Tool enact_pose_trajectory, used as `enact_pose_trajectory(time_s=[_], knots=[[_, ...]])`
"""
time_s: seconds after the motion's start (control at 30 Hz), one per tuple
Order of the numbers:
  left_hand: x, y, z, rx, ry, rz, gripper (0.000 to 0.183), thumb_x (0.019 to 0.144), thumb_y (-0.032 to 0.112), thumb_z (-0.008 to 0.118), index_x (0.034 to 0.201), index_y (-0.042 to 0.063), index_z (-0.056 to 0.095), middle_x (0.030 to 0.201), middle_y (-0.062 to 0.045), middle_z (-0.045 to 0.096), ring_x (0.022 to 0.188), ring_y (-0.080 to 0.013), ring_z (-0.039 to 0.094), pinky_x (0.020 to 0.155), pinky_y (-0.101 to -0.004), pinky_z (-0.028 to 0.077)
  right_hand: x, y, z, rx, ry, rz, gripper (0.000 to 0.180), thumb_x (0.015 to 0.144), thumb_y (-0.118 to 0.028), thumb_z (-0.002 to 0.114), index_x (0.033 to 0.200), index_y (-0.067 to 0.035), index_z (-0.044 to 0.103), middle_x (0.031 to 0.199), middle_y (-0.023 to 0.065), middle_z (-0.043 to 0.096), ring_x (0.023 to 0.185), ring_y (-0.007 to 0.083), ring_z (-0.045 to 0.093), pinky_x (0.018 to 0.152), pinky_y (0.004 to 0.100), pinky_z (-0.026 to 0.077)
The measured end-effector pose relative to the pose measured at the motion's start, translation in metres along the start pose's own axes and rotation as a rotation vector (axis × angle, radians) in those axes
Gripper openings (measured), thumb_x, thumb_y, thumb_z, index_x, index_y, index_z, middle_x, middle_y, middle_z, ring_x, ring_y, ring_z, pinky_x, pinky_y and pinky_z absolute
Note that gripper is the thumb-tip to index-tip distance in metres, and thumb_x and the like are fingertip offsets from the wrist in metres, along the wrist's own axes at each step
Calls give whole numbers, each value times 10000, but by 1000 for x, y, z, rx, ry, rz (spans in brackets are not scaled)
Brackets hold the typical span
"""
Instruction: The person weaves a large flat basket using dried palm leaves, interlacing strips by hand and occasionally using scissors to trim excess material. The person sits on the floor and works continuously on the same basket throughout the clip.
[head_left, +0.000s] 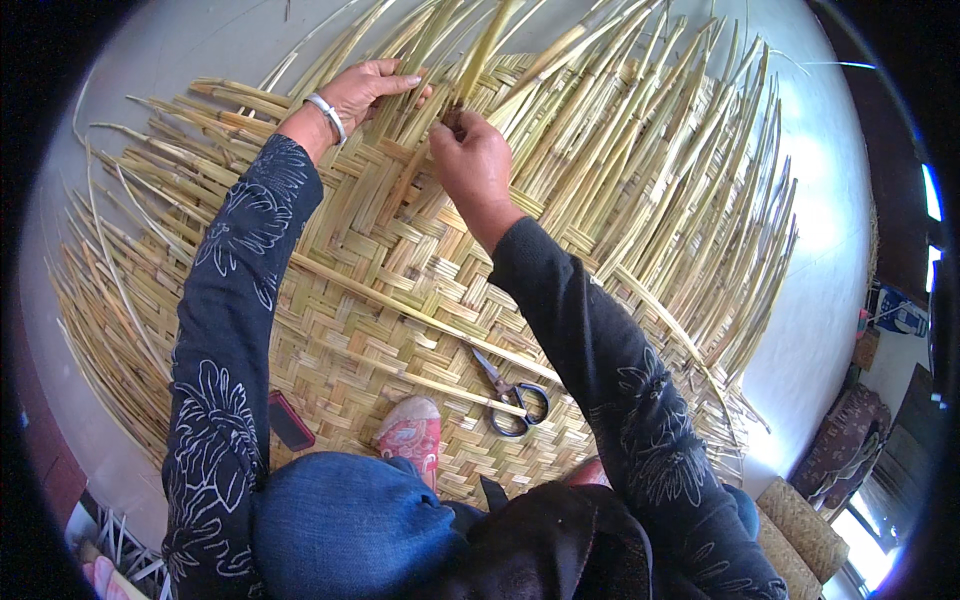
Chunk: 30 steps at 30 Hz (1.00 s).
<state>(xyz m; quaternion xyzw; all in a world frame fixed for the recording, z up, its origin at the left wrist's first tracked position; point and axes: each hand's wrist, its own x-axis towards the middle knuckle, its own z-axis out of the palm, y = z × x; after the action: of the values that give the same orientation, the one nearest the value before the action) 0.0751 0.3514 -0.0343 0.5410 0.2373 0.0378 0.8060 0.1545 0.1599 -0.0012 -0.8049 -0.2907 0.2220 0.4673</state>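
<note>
A large herringbone mat (405, 300) woven from split cane or reed strips lies on the floor before me, its long loose ends fanning out at the far side and both flanks. My left hand (375, 90), with a silver bangle at the wrist, pinches a green strip (431, 37) between thumb and fingers at the far part of the weave. Just to its right, my right hand (474, 165) is closed around the lower end of a strip (484, 52) that angles up and away. The right fingertips are partly hidden.
Scissors (503, 387) lie partly spread on the mat, a loose strip (450, 390) crossing their handles. A red-edged phone-like object (291, 421) sits beside my left sleeve. My patterned red shoe (411, 435) rests on the mat. Rolled woven mats (806, 525) are at lower right.
</note>
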Motion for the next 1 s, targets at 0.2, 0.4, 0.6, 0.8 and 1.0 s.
enact_pose_trajectory(time_s=[0.2, 0.4, 0.6, 0.8, 1.0], knots=[[-5, 0, -9, -87, -112, 58, 298, 903, 172, 673, 1171, 50, 623, 1063, -30, 683, 1040, -114, 622, 903, -278, 503, 22, 1, 7, -294, -238, 34, 266, 796, -263, 594, 926, -54, 695, 859, 207, 685, 828, 378, 667, 772, 472, 525], [-11, -4, -9, -190, 22, 157, 313, 908, 162, 664, 1208, 79, 629, 1067, 3, 673, 999, -110, 614, 904, -280, 483, 18, -3, 6, -400, -313, -59, 281, 796, -297, 606, 968, -96, 702, 886, 175, 695, 836, 364, 672, 786, 457, 526], [-27, -2, -36, 21, 517, 226, 198, 897, 122, 655, 1092, 96, 677, 949, 20, 674, 795, -66, 628, 705, -208, 518, 17, 3, 7, -351, -275, 1, 260, 820, -309, 629, 966, -104, 699, 905, 151, 700, 870, 350, 664, 807, 446, 515], [-55, -16, -35, 420, 785, 99, 190, 835, 77, 672, 1020, 53, 708, 863, -22, 696, 688, -79, 634, 639, -220, 535, 4, 1, 16, -534, -184, -219, 169, 856, -131, 553, 1011, -100, 615, 1047, 214, 600, 835, 430, 648, 705, 500, 539], [-61, -19, -46, 43, 737, 174, 175, 883, 53, 638, 1052, 37, 683, 962, -44, 664, 802, -120, 629, 701, -251, 552, 11, -15, 7, -772, -316, -401, 176, 812, -71, 576, 985, -70, 609, 1001, 182, 565, 806, 363, 670, 652, 444, 557]])
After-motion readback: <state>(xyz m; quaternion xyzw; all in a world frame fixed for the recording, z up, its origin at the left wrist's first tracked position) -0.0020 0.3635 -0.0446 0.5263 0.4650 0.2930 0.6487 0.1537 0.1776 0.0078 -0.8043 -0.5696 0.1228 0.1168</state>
